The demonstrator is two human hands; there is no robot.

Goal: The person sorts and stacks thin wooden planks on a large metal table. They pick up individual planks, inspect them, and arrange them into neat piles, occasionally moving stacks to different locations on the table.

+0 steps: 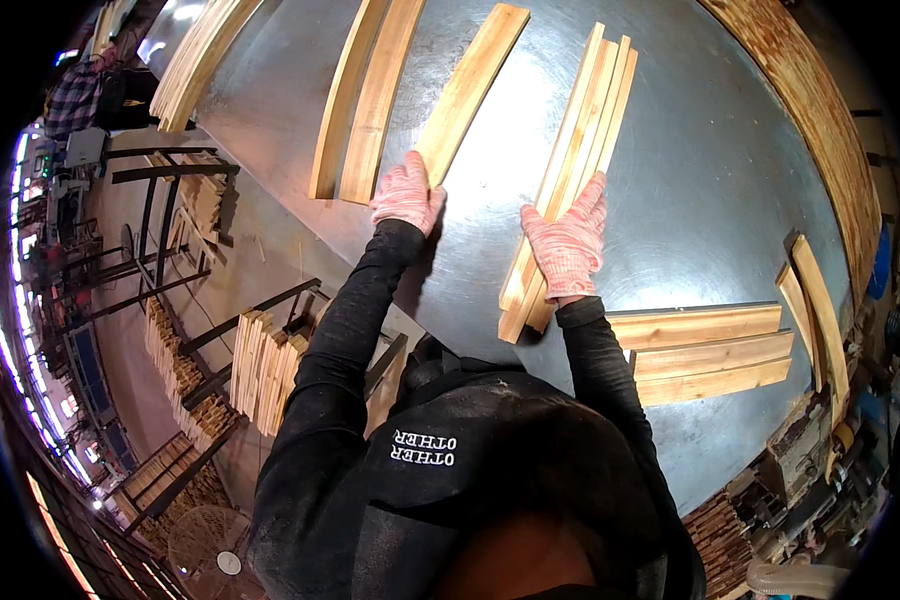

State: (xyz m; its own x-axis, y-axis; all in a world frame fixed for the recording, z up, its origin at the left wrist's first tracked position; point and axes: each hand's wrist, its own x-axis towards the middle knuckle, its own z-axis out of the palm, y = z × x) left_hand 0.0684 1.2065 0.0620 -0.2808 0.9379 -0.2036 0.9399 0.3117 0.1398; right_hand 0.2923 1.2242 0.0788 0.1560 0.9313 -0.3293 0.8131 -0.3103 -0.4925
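Note:
My left hand, in a pink-and-white knit glove, is closed round the near end of a single light wooden board that slants away to the far right. Just left of it, two more wooden boards lie side by side on the metal tabletop. My right hand, gloved alike, grips a bundle of narrow wooden strips near its lower part. The strips lie lengthwise together, their near ends uneven. My palm and fingers hide part of the bundle.
Several boards lie crosswise by my right forearm. Curved wooden pieces stand at the right edge, and a stack sits far left. Below left are racks of cut wood and a fan. Another person is at far left.

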